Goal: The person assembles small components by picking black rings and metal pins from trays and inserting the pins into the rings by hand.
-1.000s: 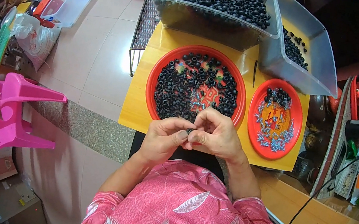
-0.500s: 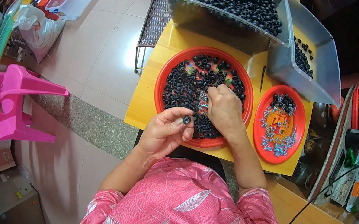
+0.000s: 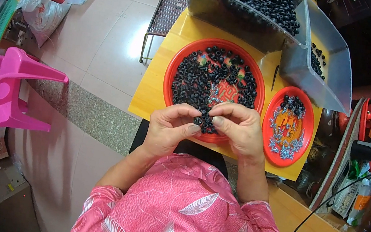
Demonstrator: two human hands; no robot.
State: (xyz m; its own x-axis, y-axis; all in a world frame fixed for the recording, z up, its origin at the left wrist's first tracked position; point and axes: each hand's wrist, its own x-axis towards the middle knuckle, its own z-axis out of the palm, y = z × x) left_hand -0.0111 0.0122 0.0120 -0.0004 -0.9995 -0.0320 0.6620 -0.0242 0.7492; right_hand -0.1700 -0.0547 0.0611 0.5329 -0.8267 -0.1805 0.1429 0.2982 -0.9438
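Just at the near rim of the big red plate (image 3: 190, 53), both hands meet over the person's lap: the left hand (image 3: 168, 130) pinches a small black ring (image 3: 198, 120) between thumb and forefinger, and the right hand (image 3: 237, 129) closes its fingertips against the same ring from the other side, so each grip is clenched on it. Held this close to the plate, the ring is a short reach from the heap of like black rings lying on it. Right of the big plate sits a smaller red plate (image 3: 306, 135) with a few rings and a scatter of tiny silvery bits, kept apart from the main heap. Beyond the big plate stand two clear plastic tubs (image 3: 326, 85), one piled with black rings, one nearly bare. All rest on a yellow counter (image 3: 150, 96). Far left of the plate, on the floor, lie a pink plastic chair (image 3: 4, 97), a white bag and a clear bin; right of it, small green and orange packets, their print too small to tell.
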